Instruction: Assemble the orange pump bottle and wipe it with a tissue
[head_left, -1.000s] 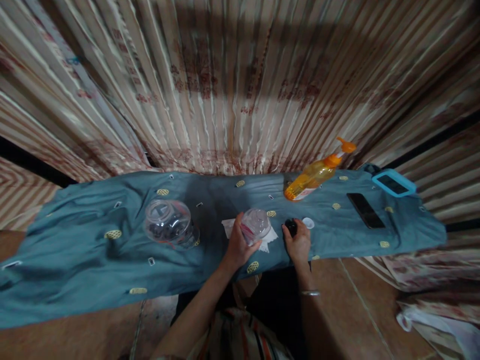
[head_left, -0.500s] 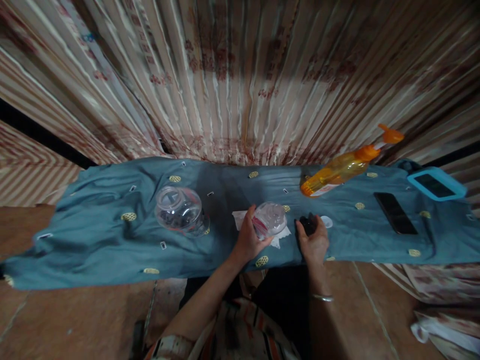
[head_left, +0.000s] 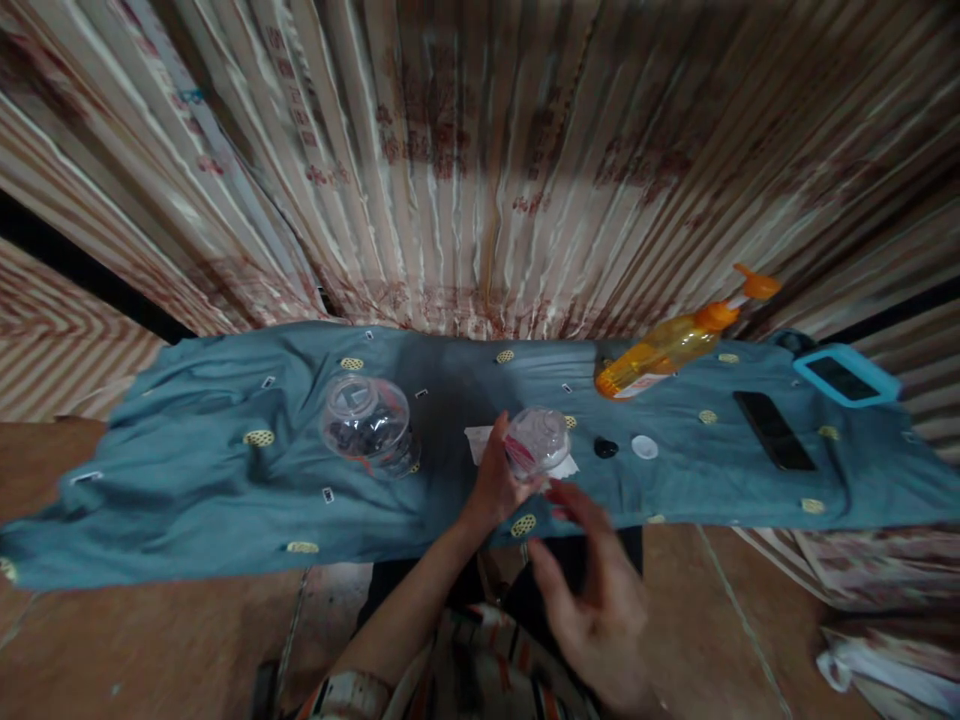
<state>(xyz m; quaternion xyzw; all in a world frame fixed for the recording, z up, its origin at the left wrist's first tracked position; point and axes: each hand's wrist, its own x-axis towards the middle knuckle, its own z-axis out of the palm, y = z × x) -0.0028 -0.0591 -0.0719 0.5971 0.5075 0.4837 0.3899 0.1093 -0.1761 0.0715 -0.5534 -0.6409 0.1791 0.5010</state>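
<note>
Our left hand (head_left: 496, 482) grips a small clear jar (head_left: 535, 441) by its side; jar sits on a white tissue (head_left: 481, 443) near the front edge of the counter (head_left: 187, 480), which is covered w/ a blue-green cloth. Our right hand (head_left: 600, 600) is blurred, raised off the counter, fingers (head_left: 577, 502) spread & holding nothing, close to the camera & just below the jar. Just right of the jar: a small black cap (head_left: 605, 448), then a white cap (head_left: 644, 447), the two apart. Left of our left hand stands a bigger clear jar (head_left: 367, 424) w/ dark stuff inside. Further right: an orange pump bottle (head_left: 679, 340) standing near the back edge, a black phone (head_left: 773, 430) lying flat, & a device in a light-blue case (head_left: 846, 375) at the far end.
</note>
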